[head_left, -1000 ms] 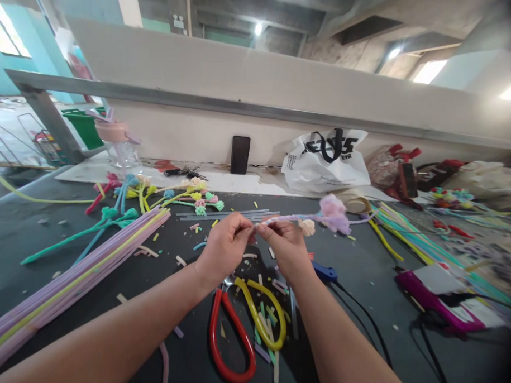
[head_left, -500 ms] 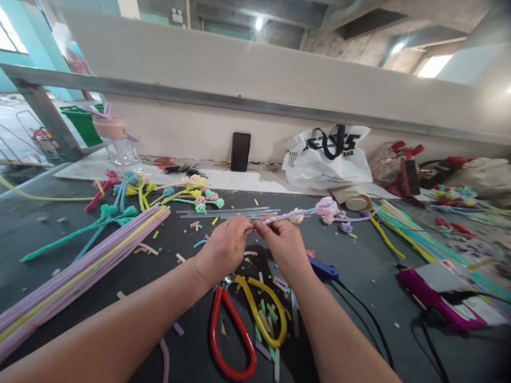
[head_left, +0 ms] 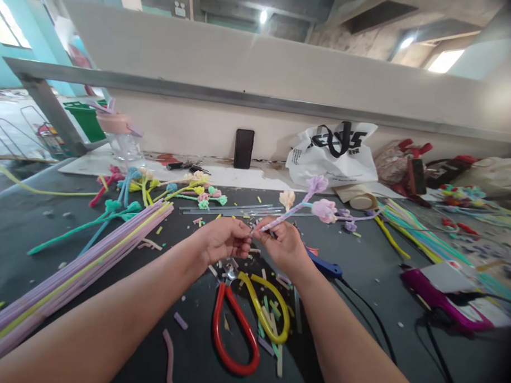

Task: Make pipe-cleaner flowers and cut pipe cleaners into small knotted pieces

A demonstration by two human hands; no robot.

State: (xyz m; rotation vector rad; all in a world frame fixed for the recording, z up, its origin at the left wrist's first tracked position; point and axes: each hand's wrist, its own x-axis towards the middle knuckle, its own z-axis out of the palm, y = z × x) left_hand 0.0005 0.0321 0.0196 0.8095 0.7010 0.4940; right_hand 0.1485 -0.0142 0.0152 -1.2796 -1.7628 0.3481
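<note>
Between finger and thumb, my right hand point(head_left: 282, 242) pinches the wound stem of a pipe-cleaner flower stalk point(head_left: 290, 211). Its lilac, pink and cream blooms point up and to the right. My left hand point(head_left: 228, 239) is closed in a pinch at the lower end of the same stem, with its fingertips touching or almost touching the right ones. Just below the hands lie scissors point(head_left: 238, 330) with one red and one yellow handle, blades partly hidden, among short cut scraps. A blue-handled tool point(head_left: 326, 265) with a black cord rests beside my right wrist.
At left lies a bundle of lilac and yellow pipe cleaners point(head_left: 80, 275), with finished flowers point(head_left: 125, 206) behind it. Clear sticks point(head_left: 229, 209) lie beyond my hands. A phone point(head_left: 244, 148) and a white bag point(head_left: 332, 155) stand at the back. On the right is a purple device point(head_left: 444, 298) with cords.
The flower stalk has tilted upward and its blooms have spread apart. My left hand has turned, showing more of its curled fingers. The whole view has shifted slightly.
</note>
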